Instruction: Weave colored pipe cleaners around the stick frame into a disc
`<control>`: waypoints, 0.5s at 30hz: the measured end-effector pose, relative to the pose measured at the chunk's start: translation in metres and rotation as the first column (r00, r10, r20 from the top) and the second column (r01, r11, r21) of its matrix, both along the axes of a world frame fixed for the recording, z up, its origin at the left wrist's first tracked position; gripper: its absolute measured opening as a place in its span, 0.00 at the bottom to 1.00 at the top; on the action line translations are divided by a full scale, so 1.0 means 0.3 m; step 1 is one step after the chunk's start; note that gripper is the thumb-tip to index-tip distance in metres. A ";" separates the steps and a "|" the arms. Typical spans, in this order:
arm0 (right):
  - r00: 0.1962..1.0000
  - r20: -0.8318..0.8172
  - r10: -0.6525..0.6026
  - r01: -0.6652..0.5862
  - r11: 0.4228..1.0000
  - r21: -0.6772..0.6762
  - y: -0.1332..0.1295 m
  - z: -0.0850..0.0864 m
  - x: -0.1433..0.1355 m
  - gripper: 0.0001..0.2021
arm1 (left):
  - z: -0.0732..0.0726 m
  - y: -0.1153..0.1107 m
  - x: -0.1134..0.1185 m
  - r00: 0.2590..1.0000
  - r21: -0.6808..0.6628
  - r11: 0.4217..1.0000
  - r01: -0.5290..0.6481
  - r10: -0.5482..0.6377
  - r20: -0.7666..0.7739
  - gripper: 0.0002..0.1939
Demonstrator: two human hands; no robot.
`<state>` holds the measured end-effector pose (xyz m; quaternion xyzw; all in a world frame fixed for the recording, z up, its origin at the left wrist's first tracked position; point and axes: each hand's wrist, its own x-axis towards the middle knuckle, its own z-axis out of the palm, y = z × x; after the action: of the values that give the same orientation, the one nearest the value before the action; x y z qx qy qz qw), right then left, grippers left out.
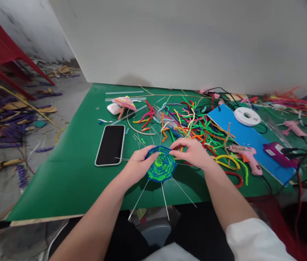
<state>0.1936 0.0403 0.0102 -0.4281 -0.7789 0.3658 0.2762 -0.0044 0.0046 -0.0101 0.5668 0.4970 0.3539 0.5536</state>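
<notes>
A round blue and green pipe-cleaner weaving (162,166) is held above the table's front part, with thin pale rods sticking out from it on several sides. My left hand (139,163) grips its left edge, thumb on top and fingers underneath. At the upper right edge, my right hand (188,152) is closed in a pinch by the blue rim and a rod. A black-screened phone (110,145) lies left of my left hand. Beyond the weaving spreads a heap of colourful pipe cleaners (194,127).
On the green table (69,181) stands a small pink and yellow umbrella (125,103) beside a white case (113,108). To the right lie a pink glue gun (247,157), a blue board (262,148), a white spool (247,116), a purple device (280,155) and cables. A white panel (186,43) borders the back.
</notes>
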 end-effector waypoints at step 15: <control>0.994 -0.104 -0.036 0.025 0.994 -0.110 0.009 -0.070 -0.011 0.07 | -0.014 -0.010 0.018 0.998 0.034 0.999 -0.017 0.019 -0.065 0.17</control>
<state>0.1904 0.0431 -0.0109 -0.4342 -0.7355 0.4255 0.2991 0.0009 0.0014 -0.0143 0.5827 0.5137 0.3486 0.5244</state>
